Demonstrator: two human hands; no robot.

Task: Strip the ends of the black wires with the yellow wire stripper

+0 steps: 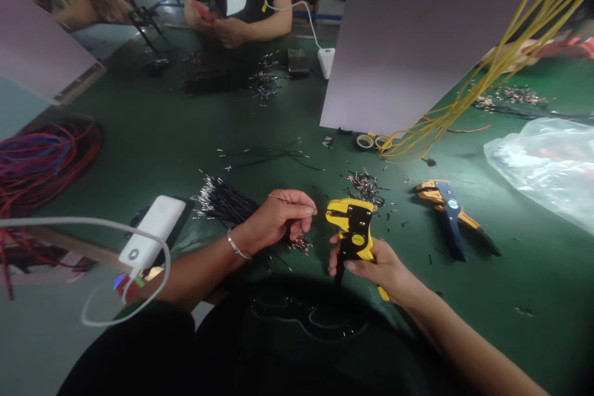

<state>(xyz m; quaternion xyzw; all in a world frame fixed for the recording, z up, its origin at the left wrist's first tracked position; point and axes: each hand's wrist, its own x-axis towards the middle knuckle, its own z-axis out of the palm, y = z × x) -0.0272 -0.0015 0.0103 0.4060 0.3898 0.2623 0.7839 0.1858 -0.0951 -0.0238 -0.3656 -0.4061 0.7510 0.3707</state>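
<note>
My right hand [383,266] is wrapped round the handles of a yellow-and-black wire stripper [359,238], whose jaws point left. My left hand [290,216] is closed in a pinch just left of those jaws. A thin wire [320,210] shows at its fingertips, mostly hidden by the fingers. Behind the left wrist lies a bundle of black wires [227,198] with bright metal ends. Below the left fingers sits a cluster of bare copper ends [299,244]. Just beyond the stripper is a heap of short cut scraps [364,185].
An orange-and-blue wire stripper [448,207] lies to the right, near a clear plastic bag [547,161]. Yellow wires [487,86] hang by a pale panel [394,31]. At left are red and blue wires [51,161] and a white power bank [152,230]. Opposite sits a person [260,25].
</note>
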